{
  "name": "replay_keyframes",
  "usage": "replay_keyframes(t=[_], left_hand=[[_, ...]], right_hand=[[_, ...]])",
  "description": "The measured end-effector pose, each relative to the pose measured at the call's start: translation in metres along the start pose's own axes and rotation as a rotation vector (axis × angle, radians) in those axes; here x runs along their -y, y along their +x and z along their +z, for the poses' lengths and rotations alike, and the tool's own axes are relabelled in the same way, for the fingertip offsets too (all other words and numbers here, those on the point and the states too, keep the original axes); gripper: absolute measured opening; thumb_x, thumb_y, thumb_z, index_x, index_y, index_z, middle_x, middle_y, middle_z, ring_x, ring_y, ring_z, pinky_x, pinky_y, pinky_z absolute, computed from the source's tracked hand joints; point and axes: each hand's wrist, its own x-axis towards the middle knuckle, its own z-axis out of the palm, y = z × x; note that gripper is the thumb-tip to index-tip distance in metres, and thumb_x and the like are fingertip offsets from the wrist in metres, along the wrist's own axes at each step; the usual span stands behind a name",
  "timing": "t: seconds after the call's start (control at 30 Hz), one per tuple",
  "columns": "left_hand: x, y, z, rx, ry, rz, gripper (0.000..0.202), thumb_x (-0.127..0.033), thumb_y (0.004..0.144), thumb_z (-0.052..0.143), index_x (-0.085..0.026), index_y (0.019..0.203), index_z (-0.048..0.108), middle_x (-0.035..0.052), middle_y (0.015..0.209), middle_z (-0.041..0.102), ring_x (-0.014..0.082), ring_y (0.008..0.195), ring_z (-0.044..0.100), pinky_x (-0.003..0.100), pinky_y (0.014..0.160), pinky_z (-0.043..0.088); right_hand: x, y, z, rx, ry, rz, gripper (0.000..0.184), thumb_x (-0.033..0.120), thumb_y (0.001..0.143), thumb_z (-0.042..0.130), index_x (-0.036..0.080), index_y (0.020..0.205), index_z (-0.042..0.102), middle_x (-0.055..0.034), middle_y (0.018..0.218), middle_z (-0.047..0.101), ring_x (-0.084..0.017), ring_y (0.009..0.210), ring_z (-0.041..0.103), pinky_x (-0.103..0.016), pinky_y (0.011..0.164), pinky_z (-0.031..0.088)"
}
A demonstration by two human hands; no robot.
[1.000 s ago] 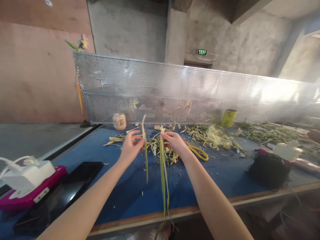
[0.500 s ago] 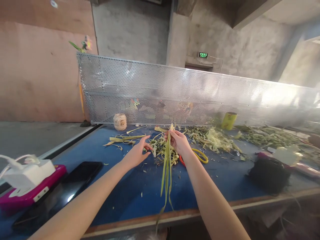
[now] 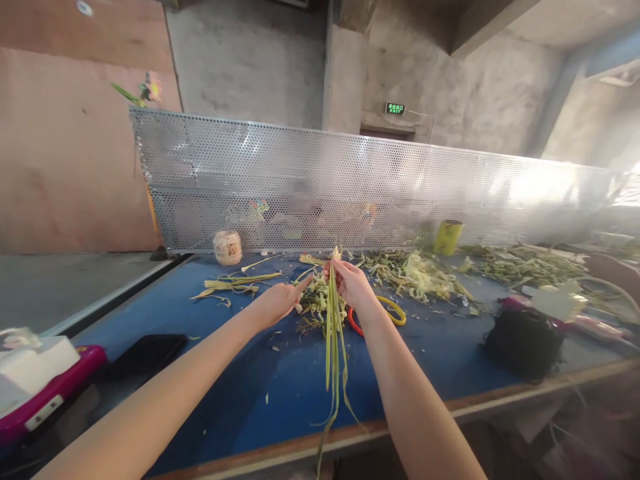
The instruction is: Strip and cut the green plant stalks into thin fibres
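My right hand (image 3: 351, 283) pinches the top of a bundle of long pale-green leaf strips (image 3: 334, 327). The strips hang down past the front edge of the table. My left hand (image 3: 279, 303) is just left of the bundle, its index finger stretched towards the strips and nothing visible in it; its other fingers are partly hidden. Behind and below the hands is a heap of plant scraps (image 3: 314, 303). Beside my right wrist lie a red loop (image 3: 354, 324) and a yellow loop (image 3: 397, 311), partly covered by the arm.
On the blue tabletop (image 3: 240, 400) are loose stalks (image 3: 240, 283), a twine roll (image 3: 227, 248), leaf piles (image 3: 420, 277) and a yellow-green cylinder (image 3: 448, 237). A phone (image 3: 150, 350) and magenta power strip (image 3: 50, 393) lie left, a dark bundle (image 3: 523, 340) right. A perforated metal screen (image 3: 280, 160) stands behind.
My left hand has moved slightly, its index finger now extended towards the strips instead of thumb and fingers spread apart. My right hand keeps its hold. The camera view has turned a little right.
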Motion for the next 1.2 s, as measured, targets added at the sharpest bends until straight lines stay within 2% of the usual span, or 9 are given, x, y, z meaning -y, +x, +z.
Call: replay_keyframes(t=[0.07, 0.13, 0.23, 0.33, 0.43, 0.63, 0.8, 1.0, 1.2], left_hand=[[-0.002, 0.002, -0.007, -0.036, -0.104, -0.094, 0.075, -0.015, 0.068, 0.052, -0.020, 0.134, 0.017, 0.0037, 0.081, 0.066, 0.0164, 0.073, 0.059, 0.027, 0.071, 0.041], [-0.004, 0.006, -0.016, -0.182, -0.296, -0.246, 0.082, -0.023, 0.067, 0.057, -0.018, 0.135, 0.010, 0.0044, 0.082, 0.065, 0.0161, 0.072, 0.059, 0.028, 0.068, 0.043], [-0.006, 0.010, -0.028, -0.331, -0.664, -0.477, 0.090, -0.023, 0.063, 0.065, -0.012, 0.134, 0.011, 0.0085, 0.083, 0.064, 0.0174, 0.071, 0.060, 0.027, 0.060, 0.046], [-0.006, 0.008, -0.035, -0.433, -0.880, -0.570, 0.085, -0.015, 0.064, 0.064, -0.011, 0.133, 0.014, 0.0112, 0.087, 0.062, 0.0186, 0.071, 0.062, 0.026, 0.054, 0.047], [-0.007, 0.003, -0.038, -0.495, -0.942, -0.593, 0.079, -0.010, 0.067, 0.061, -0.014, 0.132, 0.017, 0.0095, 0.086, 0.060, 0.0186, 0.068, 0.063, 0.027, 0.051, 0.049], [-0.018, -0.001, -0.041, -0.420, -0.938, -0.549, 0.079, -0.010, 0.065, 0.062, -0.016, 0.131, 0.019, 0.0045, 0.080, 0.057, 0.0184, 0.071, 0.061, 0.032, 0.055, 0.052], [-0.025, 0.005, -0.042, -0.401, -0.913, -0.516, 0.077, -0.017, 0.062, 0.067, -0.015, 0.127, 0.027, 0.0040, 0.079, 0.058, 0.0159, 0.068, 0.059, 0.030, 0.055, 0.051], [-0.026, 0.009, -0.042, -0.520, -1.002, -0.453, 0.073, -0.012, 0.060, 0.067, -0.014, 0.124, 0.033, 0.0027, 0.077, 0.060, 0.0141, 0.065, 0.060, 0.026, 0.054, 0.050], [-0.030, 0.009, -0.051, -0.568, -1.085, -0.406, 0.066, -0.007, 0.061, 0.064, -0.012, 0.122, 0.038, 0.0012, 0.067, 0.062, 0.0128, 0.061, 0.060, 0.025, 0.053, 0.051]], right_hand=[[0.001, 0.000, 0.000, -0.006, 0.004, 0.009, 0.012, 0.016, 0.077, 0.053, 0.013, 0.066, 0.057, -0.0020, 0.056, 0.062, -0.008, 0.047, 0.056, -0.016, 0.044, 0.046], [0.000, 0.000, 0.000, -0.017, 0.021, 0.030, 0.013, 0.016, 0.078, 0.051, 0.013, 0.066, 0.056, -0.0027, 0.056, 0.062, -0.008, 0.048, 0.057, -0.017, 0.046, 0.047], [-0.003, 0.002, -0.003, -0.028, 0.044, 0.123, 0.015, 0.018, 0.080, 0.049, 0.013, 0.067, 0.055, -0.0023, 0.055, 0.062, -0.010, 0.050, 0.057, -0.022, 0.052, 0.050], [-0.012, 0.005, -0.005, -0.015, 0.051, 0.229, 0.016, 0.019, 0.081, 0.048, 0.015, 0.067, 0.055, -0.0004, 0.057, 0.062, -0.009, 0.053, 0.058, -0.027, 0.058, 0.052], [-0.022, 0.005, -0.004, 0.019, 0.035, 0.283, 0.014, 0.019, 0.079, 0.051, 0.014, 0.067, 0.055, -0.0013, 0.058, 0.062, -0.010, 0.053, 0.058, -0.029, 0.058, 0.052], [-0.021, -0.001, 0.006, 0.034, 0.035, 0.206, 0.013, 0.023, 0.072, 0.060, 0.014, 0.064, 0.056, 0.0000, 0.056, 0.061, -0.009, 0.051, 0.056, -0.027, 0.058, 0.051], [-0.035, -0.008, 0.024, 0.351, 0.073, 0.201, 0.024, 0.029, 0.053, 0.073, 0.014, 0.064, 0.058, -0.0005, 0.059, 0.062, -0.011, 0.054, 0.058, -0.029, 0.058, 0.050], [-0.048, 0.005, 0.020, 0.182, 0.094, 0.057, 0.025, 0.032, 0.050, 0.073, 0.014, 0.059, 0.058, -0.0002, 0.060, 0.064, -0.010, 0.059, 0.061, -0.019, 0.057, 0.046], [-0.046, 0.016, 0.005, 0.090, 0.097, 0.055, 0.017, 0.025, 0.057, 0.071, 0.013, 0.055, 0.058, -0.0027, 0.057, 0.064, -0.012, 0.057, 0.062, -0.022, 0.062, 0.047]])
